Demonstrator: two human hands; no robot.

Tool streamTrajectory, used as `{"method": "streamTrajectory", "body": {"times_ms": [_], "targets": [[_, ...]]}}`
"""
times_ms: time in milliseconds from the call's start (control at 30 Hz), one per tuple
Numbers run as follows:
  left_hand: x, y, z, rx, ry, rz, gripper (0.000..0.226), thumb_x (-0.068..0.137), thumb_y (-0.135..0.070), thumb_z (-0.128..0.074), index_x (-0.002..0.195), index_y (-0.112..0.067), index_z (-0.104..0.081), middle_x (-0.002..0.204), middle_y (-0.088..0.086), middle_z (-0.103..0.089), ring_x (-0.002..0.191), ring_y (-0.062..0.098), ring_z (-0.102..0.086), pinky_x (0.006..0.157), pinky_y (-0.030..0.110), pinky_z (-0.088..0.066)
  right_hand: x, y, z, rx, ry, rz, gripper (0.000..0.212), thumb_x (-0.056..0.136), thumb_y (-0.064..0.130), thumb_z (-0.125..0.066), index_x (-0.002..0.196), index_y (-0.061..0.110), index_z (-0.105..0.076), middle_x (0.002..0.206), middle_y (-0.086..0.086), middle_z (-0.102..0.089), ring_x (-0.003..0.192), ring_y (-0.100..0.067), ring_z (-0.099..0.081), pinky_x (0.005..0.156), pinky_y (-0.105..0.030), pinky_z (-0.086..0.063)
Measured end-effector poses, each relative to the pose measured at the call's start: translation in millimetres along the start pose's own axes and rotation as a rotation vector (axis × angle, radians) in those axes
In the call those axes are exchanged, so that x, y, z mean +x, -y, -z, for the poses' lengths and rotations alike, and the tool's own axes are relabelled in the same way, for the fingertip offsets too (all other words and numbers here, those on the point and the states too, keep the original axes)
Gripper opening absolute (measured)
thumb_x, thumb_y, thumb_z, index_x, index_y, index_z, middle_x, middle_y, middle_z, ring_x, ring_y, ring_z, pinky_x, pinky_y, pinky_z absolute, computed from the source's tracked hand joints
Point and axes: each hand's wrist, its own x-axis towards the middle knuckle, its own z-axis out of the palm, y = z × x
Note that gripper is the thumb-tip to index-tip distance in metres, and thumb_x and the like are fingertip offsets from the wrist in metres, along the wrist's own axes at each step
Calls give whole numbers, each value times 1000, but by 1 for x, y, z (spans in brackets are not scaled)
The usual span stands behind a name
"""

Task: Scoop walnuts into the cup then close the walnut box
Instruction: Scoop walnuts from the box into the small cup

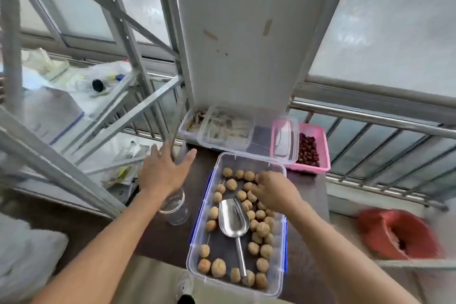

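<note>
A clear plastic walnut box (197,242) with blue latches lies open on the dark table, holding several walnuts (262,229). A metal scoop (233,219) rests in it, bowl toward the far end and handle toward me. A clear cup (176,210) stands just left of the box, partly hidden by my left wrist. My left hand (162,173) hovers above and beyond the cup, fingers spread, holding nothing. My right hand (274,190) is down among the walnuts at the far right of the box, fingers curled; whether it grips a walnut is hidden. The clear lid (246,131) lies beyond the box.
A pink tray (323,153) of dark red fruit sits at the far right beside a clear container (195,126) of dried goods. A white pillar (241,44) rises behind. Metal shelf bars (128,111) cross the left side, a railing (370,116) runs right, and a red bag (397,234) lies right.
</note>
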Motion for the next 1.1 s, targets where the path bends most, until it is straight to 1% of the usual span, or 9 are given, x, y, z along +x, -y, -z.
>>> {"method": "streamTrajectory", "body": {"times_ms": [133,233,300,400,500,667,800,967,1100], "targets": [[-1,95,-9,-551,16,94,127,61,-91,-59,161,-33,-6,169,0,-11,152,25,-22,119,46,-25,-38,8,-60,26,351,-142,31,82,43,-57,67,16,-51,74,-3,-56,77,-28,-56,67,-37,-50],[-16,141,-30,-791,119,109,130,60,-60,-81,161,-31,-4,167,3,-12,148,27,-30,110,40,-34,-62,12,-98,35,461,-288,32,80,47,-62,88,16,-55,89,-4,-58,89,-28,-61,72,-34,-49],[-21,161,-45,-830,216,126,151,42,-68,-89,160,-35,-1,167,0,-11,147,25,-30,114,47,-35,-66,19,-118,66,472,-404,37,80,47,-63,97,17,-51,96,-4,-63,89,-27,-62,73,-35,-52],[-20,168,-63,-767,363,101,154,45,-54,-98,160,-35,3,168,-3,-11,149,22,-27,117,42,-27,-67,25,-145,89,444,-517,44,83,38,-63,113,10,-48,115,-15,-66,106,-35,-62,72,-37,-48],[-16,162,-76,-647,450,49,145,57,-30,-98,160,-34,4,166,-6,-20,148,13,-28,117,35,-24,-69,27,-156,112,513,-561,31,88,28,-58,110,8,-49,120,-17,-62,104,-36,-61,72,-36,-44],[-2,157,-85,-519,374,13,123,61,-39,-96,158,-36,-21,150,-9,-49,135,7,-45,115,39,-36,-62,21,-124,120,564,-517,14,87,20,-52,99,14,-54,107,-12,-63,90,-29,-57,71,-36,-46],[-4,151,-86,-486,295,-46,97,62,-34,-96,146,-32,-47,130,-19,-58,123,5,-54,105,31,-44,-58,7,-77,10,554,-477,18,86,11,-48,101,10,-59,95,-10,-65,83,-29,-62,70,-37,-51],[-16,148,-86,-459,270,-45,85,59,-28,-98,128,-39,-48,113,-36,-51,109,1,-55,97,26,-44,-61,-3,-54,-99,483,-428,24,82,7,-46,97,16,-63,77,-2,-54,73,-28,-54,63,-32,-43],[-16,148,-89,-443,286,-35,86,58,-31,-98,127,-40,-47,115,-36,-52,111,3,-56,98,27,-45,-59,-4,-72,-31,463,-396,32,83,8,-44,105,19,-64,91,-5,-66,78,-29,-59,68,-35,-50]]}}
